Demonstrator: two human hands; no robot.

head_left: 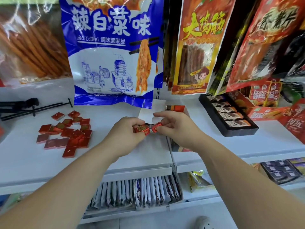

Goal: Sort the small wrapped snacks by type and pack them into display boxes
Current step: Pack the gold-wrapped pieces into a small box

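Two bare hands meet at the centre of a white shop shelf (24, 154). The left hand (127, 131) curls its fingers around a small clutch of red foil snacks (141, 129); the gold print on the wrappers is too small to read. The right hand (173, 126) pinches a single red foil snack (156, 127) between thumb and forefinger, with its other fingers loosely bent. The two lots of snacks almost touch.

Just behind the hands stands what looks like an open display box (176, 108), orange and black outside with a white flap, though the hands hide most of it. To the left, well apart from the hands, a loose pile of red square snacks (66, 133) lies on the shelf.

Above the hands hangs a large blue and white bag (112, 55). It is printed 辣白菜味, with "LaBaiCaiWei 调味面制品" in smaller type beneath and a picture of chopsticks lifting orange strips. To its right hangs an orange-red bag (198, 47) reading 大鸡筋 in yellow. Further right is a red bag (264, 47) whose lettering is blurred. At far left hangs a clear bag of orange sticks (29, 43).

On the shelf to the right, a black tray (239, 131) holds a row of dark wrapped bars. On the shelf below, upright white packets (140, 190) stand in rows.
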